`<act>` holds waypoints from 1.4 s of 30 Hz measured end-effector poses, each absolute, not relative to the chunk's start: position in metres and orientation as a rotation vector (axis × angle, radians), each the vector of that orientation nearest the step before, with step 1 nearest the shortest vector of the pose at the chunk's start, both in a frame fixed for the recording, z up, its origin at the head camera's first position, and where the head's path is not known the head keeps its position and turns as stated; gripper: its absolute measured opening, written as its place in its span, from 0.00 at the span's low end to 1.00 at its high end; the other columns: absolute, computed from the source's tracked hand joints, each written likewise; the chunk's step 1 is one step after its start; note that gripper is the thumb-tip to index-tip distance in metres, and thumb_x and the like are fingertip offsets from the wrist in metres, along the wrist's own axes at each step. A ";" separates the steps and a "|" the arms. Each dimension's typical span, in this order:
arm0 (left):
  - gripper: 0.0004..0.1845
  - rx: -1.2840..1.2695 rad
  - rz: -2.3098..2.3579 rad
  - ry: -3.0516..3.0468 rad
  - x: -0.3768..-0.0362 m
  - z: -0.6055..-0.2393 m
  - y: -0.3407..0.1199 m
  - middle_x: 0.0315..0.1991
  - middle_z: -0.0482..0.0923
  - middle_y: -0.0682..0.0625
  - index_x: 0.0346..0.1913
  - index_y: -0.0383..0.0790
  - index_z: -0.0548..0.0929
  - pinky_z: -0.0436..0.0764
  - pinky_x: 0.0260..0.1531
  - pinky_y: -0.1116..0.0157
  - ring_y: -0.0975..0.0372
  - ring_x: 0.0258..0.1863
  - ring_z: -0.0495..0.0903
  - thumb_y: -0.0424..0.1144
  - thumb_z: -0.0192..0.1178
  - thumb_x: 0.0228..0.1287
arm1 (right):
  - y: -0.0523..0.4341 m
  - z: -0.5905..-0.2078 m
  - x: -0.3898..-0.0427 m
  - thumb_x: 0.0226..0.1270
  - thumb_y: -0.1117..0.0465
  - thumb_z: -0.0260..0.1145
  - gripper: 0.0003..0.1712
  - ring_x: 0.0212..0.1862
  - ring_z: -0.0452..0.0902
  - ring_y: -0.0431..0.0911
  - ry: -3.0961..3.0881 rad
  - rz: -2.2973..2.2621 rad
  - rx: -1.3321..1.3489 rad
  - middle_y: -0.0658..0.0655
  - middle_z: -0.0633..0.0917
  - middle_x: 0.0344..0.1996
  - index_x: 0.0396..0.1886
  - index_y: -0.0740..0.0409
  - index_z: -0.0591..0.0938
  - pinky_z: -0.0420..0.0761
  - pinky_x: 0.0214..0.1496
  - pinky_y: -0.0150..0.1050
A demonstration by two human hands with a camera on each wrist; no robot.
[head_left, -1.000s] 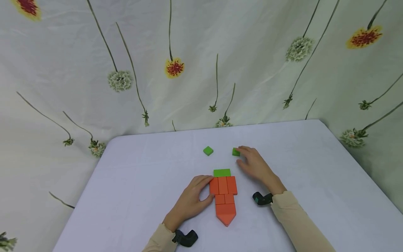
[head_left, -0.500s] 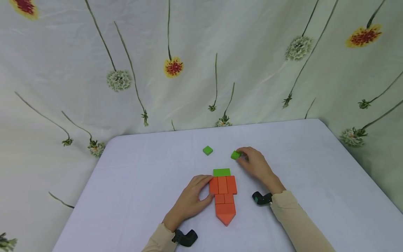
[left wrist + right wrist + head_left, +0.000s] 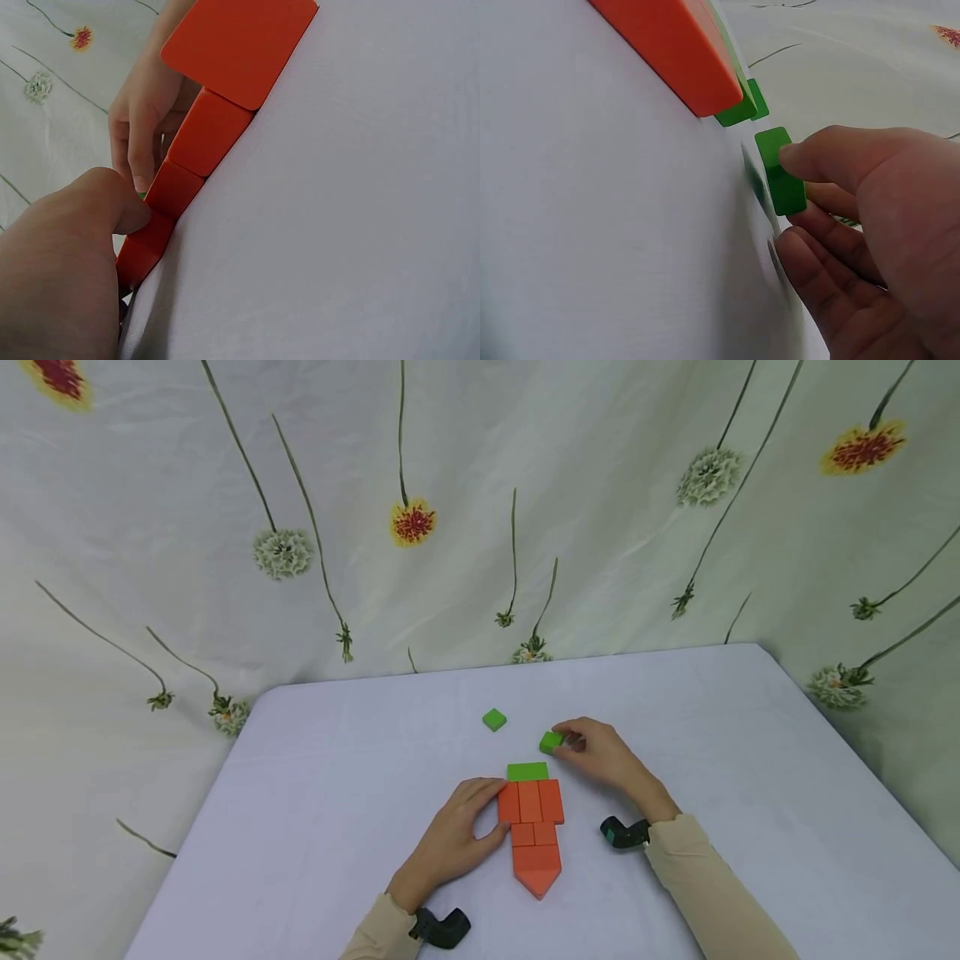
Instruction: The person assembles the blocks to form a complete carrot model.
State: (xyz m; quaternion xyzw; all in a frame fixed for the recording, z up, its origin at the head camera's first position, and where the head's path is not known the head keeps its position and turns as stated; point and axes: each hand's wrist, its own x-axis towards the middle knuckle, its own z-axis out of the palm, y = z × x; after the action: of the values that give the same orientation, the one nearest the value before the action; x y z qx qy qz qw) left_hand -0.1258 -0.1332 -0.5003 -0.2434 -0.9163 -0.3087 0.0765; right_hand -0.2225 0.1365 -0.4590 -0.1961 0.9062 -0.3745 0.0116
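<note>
Flat orange blocks (image 3: 532, 828) form a carrot shape on the white table (image 3: 315, 793), topped by a green rectangular block (image 3: 527, 771). My left hand (image 3: 457, 835) rests against the orange blocks' left side (image 3: 180, 187), fingers curled on their edge. My right hand (image 3: 600, 756) pinches a small green block (image 3: 551, 742) (image 3: 778, 171), lifted just above the table, up and right of the green rectangle. A second small green square (image 3: 494, 719) lies apart, farther back.
A floral cloth backdrop (image 3: 480, 510) hangs behind and beside the table. Black wrist-worn cameras (image 3: 625, 832) sit on both forearms. The table's back edge (image 3: 510, 668) runs behind the loose green square.
My right hand took hold of the small green block and carried it left and nearer, toward the green rectangle. The left hand stayed on the orange blocks.
</note>
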 end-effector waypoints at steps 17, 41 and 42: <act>0.30 -0.723 -0.926 -2.763 -0.125 -0.499 -0.133 0.68 0.76 0.51 0.71 0.42 0.76 0.75 0.70 0.58 0.60 0.70 0.71 0.45 0.67 0.68 | 0.140 -0.458 -0.220 0.66 0.59 0.72 0.22 0.46 0.77 0.44 2.740 -1.024 -0.770 0.52 0.84 0.45 0.59 0.59 0.84 0.82 0.53 0.42; 0.30 -0.728 -0.930 -2.774 -0.126 -0.497 -0.133 0.68 0.75 0.52 0.71 0.42 0.76 0.74 0.71 0.58 0.61 0.70 0.70 0.45 0.67 0.69 | 0.136 -0.453 -0.222 0.71 0.62 0.68 0.21 0.51 0.80 0.49 2.766 -1.132 -0.810 0.57 0.86 0.50 0.62 0.61 0.82 0.85 0.56 0.47; 0.30 -0.729 -0.933 -2.775 -0.126 -0.497 -0.132 0.68 0.75 0.51 0.71 0.42 0.76 0.74 0.71 0.58 0.61 0.70 0.70 0.45 0.67 0.69 | 0.135 -0.453 -0.223 0.71 0.62 0.68 0.21 0.51 0.80 0.50 2.769 -1.141 -0.809 0.57 0.86 0.50 0.61 0.62 0.82 0.85 0.56 0.47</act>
State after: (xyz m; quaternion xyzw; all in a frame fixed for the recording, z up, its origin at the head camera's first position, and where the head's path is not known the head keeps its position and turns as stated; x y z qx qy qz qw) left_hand -0.1258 -0.1325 -0.4969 -0.2412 -0.9180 -0.3087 0.0624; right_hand -0.2233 0.1353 -0.4525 -0.2608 0.8924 -0.3676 0.0199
